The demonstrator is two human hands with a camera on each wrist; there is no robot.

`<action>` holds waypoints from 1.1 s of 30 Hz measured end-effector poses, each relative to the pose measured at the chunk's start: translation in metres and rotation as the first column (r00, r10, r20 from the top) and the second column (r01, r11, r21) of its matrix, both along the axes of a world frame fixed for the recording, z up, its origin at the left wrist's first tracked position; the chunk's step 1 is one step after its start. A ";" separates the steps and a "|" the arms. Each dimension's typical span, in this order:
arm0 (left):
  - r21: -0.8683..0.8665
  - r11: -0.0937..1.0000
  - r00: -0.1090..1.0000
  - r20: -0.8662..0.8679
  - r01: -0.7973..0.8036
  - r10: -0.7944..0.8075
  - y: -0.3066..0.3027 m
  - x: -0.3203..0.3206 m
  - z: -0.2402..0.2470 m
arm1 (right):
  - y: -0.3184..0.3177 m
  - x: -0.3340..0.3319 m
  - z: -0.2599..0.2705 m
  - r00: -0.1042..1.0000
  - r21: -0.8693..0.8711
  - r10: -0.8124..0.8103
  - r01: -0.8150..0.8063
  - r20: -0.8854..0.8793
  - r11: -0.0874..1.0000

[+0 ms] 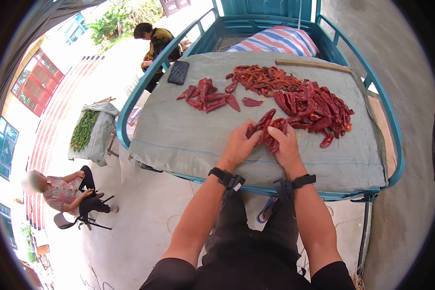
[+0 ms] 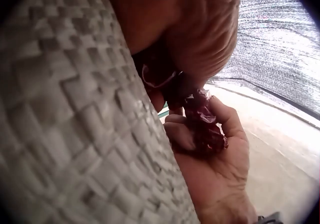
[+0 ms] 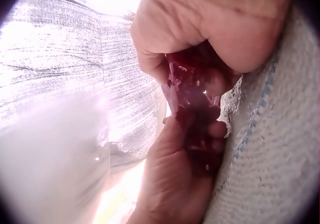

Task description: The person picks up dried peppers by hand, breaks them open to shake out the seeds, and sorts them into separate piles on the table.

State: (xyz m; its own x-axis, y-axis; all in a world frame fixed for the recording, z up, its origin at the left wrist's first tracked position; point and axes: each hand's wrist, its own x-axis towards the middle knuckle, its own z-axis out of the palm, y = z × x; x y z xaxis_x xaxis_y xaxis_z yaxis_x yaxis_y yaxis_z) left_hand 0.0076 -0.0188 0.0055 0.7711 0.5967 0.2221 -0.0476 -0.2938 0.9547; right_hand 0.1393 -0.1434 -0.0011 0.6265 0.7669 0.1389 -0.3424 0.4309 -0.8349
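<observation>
Dried red chili peppers are gripped in both hands, low over the front of the woven cloth (image 1: 193, 140). My left hand (image 1: 238, 148) curls round several peppers, its thumb along their near side. Close beside it, my right hand (image 1: 287, 146) pinches more red chili peppers (image 1: 270, 139) under its thumb. In the left wrist view, wrinkled dark-red peppers (image 2: 204, 121) lie between the right thumb and fingers. The right wrist view shows peppers (image 3: 192, 96) spanning the gap between the two hands; the fingers hide part of them.
A large heap of chili peppers (image 1: 319, 108) lies beyond my right hand, with orange-red pieces (image 1: 266, 77) behind it. A smaller pile (image 1: 205, 96) lies left, near a black phone (image 1: 178, 72). Blue rails (image 1: 389, 111) border the cart bed. Two people sit to the left.
</observation>
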 end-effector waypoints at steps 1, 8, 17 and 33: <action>-0.018 1.000 1.000 0.013 0.013 -0.013 -0.001 0.001 0.001 | -0.002 -0.002 0.003 1.000 -0.009 -0.001 0.001 -0.004 1.000; -0.365 0.927 0.968 0.250 0.087 0.007 0.008 -0.003 -0.009 | -0.002 0.003 -0.003 0.989 0.052 -0.018 0.026 -0.146 0.998; -0.478 0.846 0.916 0.400 0.234 -0.027 0.013 -0.009 -0.010 | -0.002 0.003 -0.004 0.985 0.076 -0.013 0.026 -0.175 0.997; -0.261 0.965 0.968 0.250 0.033 0.034 0.010 -0.009 -0.004 | -0.006 -0.001 0.006 1.000 -0.029 0.022 -0.022 -0.003 0.999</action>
State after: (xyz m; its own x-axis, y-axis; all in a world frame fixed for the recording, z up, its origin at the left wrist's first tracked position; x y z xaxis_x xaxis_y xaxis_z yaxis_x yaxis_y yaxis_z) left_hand -0.0011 -0.0089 0.0014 0.7108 0.6598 0.2439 -0.2943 -0.0360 0.9550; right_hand 0.1379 -0.1493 0.0047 0.6095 0.7844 0.1148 -0.3541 0.3990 -0.8458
